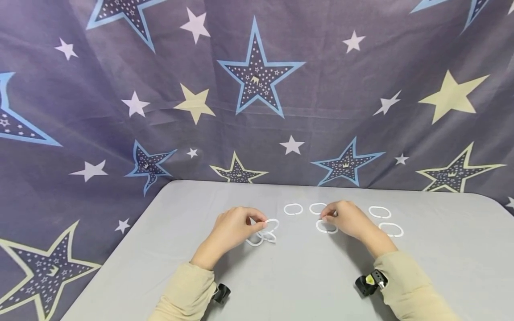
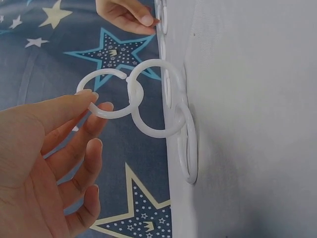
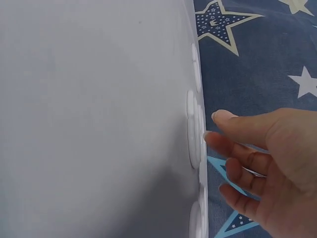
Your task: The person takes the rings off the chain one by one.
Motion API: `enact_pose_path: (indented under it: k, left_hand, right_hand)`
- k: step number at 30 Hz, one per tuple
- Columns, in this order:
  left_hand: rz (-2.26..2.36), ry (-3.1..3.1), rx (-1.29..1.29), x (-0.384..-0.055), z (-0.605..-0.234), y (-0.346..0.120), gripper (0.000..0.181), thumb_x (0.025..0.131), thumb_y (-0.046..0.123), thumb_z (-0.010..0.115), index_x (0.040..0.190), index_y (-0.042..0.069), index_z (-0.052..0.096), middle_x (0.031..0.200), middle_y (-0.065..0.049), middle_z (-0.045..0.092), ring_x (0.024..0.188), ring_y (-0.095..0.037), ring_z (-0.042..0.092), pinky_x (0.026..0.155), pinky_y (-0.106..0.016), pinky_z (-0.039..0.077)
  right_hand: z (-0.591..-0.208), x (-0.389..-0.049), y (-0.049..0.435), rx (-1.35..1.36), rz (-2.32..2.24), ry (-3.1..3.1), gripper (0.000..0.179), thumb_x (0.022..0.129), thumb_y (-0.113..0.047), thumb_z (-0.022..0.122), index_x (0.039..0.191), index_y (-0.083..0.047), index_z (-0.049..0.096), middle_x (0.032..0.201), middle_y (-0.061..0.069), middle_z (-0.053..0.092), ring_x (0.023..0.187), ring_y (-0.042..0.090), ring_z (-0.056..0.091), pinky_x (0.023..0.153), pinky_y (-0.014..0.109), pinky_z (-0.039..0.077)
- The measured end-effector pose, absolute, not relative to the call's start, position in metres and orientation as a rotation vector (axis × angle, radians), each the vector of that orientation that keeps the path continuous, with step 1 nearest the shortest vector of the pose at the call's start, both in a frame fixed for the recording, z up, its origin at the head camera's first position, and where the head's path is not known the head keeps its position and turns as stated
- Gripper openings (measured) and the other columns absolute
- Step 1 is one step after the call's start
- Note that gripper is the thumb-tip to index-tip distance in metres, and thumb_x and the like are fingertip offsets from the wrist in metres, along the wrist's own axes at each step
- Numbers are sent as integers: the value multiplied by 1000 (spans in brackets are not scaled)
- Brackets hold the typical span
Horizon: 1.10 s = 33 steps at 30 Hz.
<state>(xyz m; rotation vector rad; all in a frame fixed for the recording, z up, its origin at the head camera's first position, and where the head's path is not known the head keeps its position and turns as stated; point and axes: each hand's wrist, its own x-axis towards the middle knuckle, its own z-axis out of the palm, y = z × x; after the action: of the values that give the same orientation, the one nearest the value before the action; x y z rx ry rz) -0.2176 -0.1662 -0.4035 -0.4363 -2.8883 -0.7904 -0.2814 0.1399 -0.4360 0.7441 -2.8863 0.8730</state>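
My left hand (image 1: 230,227) pinches an open-ended white plastic link (image 2: 110,115) between thumb and index finger. A second white link (image 2: 152,133) is hooked through it, and a third link (image 2: 192,158) hangs from the second, its lower part resting on the table. The left hand's other fingers are loosely bent. My right hand (image 1: 348,218) hovers at a loose white link (image 1: 326,232) lying flat on the table. In the right wrist view its thumb and index finger are apart, with the index fingertip close to the links; whether it touches one I cannot tell.
More loose white links lie flat on the grey table (image 1: 293,276): one link (image 1: 293,214) and another link (image 1: 310,208) at the back middle, a link (image 1: 379,217) and a link (image 1: 391,236) on the right. A star-patterned curtain (image 1: 321,98) hangs behind the table.
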Motion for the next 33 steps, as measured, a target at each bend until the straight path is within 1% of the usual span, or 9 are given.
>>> enact_pose_path:
  k: [5, 11, 13, 15, 19, 25, 30, 33]
  left_hand:
    - [-791, -2884, -433, -218, -404, -166, 9, 87, 33, 76, 95, 33, 77, 85, 25, 66, 73, -2, 53, 67, -32, 42]
    - [-795, -2873, -437, -217, -403, -167, 9, 87, 32, 76, 95, 33, 77, 85, 25, 67, 74, -2, 53, 67, -32, 42]
    - [-800, -2870, -437, -217, -403, -167, 9, 87, 32, 76, 95, 34, 77, 86, 25, 67, 74, -2, 53, 67, -32, 42]
    - [-801, -2867, -435, -217, -402, -168, 9, 87, 32, 76, 95, 34, 77, 86, 25, 67, 74, -2, 54, 68, -32, 42]
    - [-800, -2865, -423, -217, -401, -169, 9, 87, 32, 76, 95, 35, 77, 86, 25, 67, 74, -1, 54, 67, -32, 43]
    - [-797, -2861, -415, -216, -400, -169, 9, 87, 32, 77, 95, 36, 77, 86, 25, 67, 73, -1, 54, 66, -33, 42]
    - [-801, -2852, -417, -216, -399, -169, 9, 87, 33, 77, 95, 36, 77, 86, 25, 66, 73, -1, 54, 65, -32, 43]
    - [-807, -2852, -417, -216, -399, -170, 10, 86, 33, 77, 96, 36, 77, 86, 25, 66, 73, -1, 54, 65, -32, 42]
  right_hand:
    - [-435, -277, 138, 743, 939, -2857, 6, 88, -4, 70, 91, -5, 75, 83, 1, 70, 68, 11, 53, 67, 33, 46]
    - [-436, -274, 128, 772, 1064, -2826, 7, 88, -5, 71, 93, -4, 76, 74, -3, 63, 61, 10, 46, 57, 27, 41]
    - [-437, -274, 123, 804, 1091, -2815, 7, 88, -6, 71, 94, -4, 76, 74, -4, 63, 60, 9, 45, 55, 26, 39]
    - [-439, -274, 119, 838, 1115, -2808, 8, 89, -7, 71, 94, -4, 76, 76, -3, 64, 60, 9, 45, 55, 26, 39]
    - [-441, -273, 110, 885, 1159, -2789, 8, 89, -9, 72, 95, -5, 76, 83, -2, 69, 66, 10, 48, 60, 26, 41]
    - [-443, -271, 99, 936, 1244, -2755, 8, 89, -9, 73, 95, -5, 76, 85, -2, 71, 72, 9, 52, 67, 26, 44]
    - [-445, -270, 90, 981, 1314, -2729, 10, 90, -10, 72, 96, -4, 76, 83, -1, 72, 71, 10, 53, 65, 25, 44]
    - [-446, -270, 84, 996, 1361, -2727, 11, 90, -10, 71, 98, -3, 76, 81, 3, 72, 68, 14, 56, 62, 25, 45]
